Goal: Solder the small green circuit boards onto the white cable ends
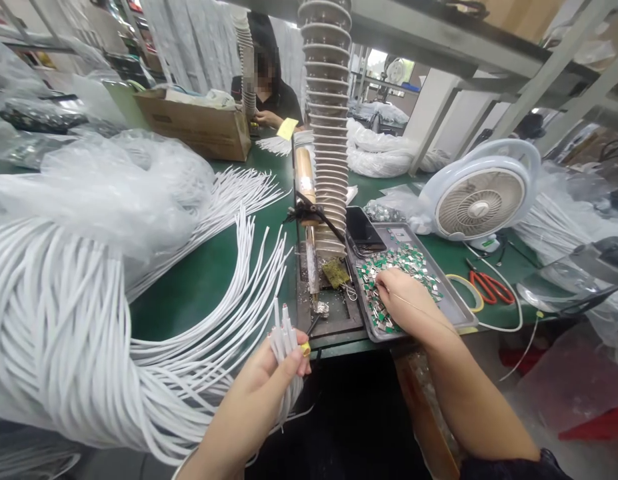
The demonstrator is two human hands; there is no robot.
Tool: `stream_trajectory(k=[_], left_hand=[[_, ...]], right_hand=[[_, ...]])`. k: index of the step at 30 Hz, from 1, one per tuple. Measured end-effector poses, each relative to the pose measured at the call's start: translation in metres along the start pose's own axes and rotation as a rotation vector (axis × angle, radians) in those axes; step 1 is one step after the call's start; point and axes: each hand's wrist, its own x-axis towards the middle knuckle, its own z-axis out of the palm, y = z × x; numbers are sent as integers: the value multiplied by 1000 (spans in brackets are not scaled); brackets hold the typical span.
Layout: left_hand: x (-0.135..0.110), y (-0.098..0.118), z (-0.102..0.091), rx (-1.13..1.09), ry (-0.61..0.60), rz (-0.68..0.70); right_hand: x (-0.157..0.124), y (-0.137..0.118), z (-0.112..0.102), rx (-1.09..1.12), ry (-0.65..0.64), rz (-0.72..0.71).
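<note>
- Two hands: left hand (253,400), fingers closed around white cable ends (283,337), bunched to keep the tips together
- right hand (406,300), fingers among small metal clips (406,260), any hold hidden, in a metal tray (453,313) within reach on the worktop (203,280)

Green workbench (209,287), grey metal shelving (439,33) overhead, white desk fan (481,203) on bench

The cables (73,313) bunched beside and in the left hand (253,400) are plain white; a yellow band (305,348) shows at that hand's fingertips; under the right hand (406,300), small pieces (389,280) speckle green and silver across a grey tray (453,300); right of that hand, scissors handles (491,288) are orange-red; between both hands and ahead, the bench mat (199,287) is solid green.
</note>
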Motion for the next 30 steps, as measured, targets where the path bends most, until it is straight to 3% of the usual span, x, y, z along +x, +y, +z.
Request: stream_trajectory(k=[9,14,19,26,30], left_hand=[[7,-10,-3,-149,-44,-54],[9,-7,2,-204,-23,-69],[8,-3,8,-235,5,-48],[8,2,14,-241,-7,-27],[10,-1,17,-225,-25,-34]], right_hand=[[-2,4,6,11,70,-22],[-17,-7,2,338,300,-102],[-37,-35,0,641,422,-113],[-60,-69,10,944,381,-107],[-60,-81,22,1148,328,-17]])
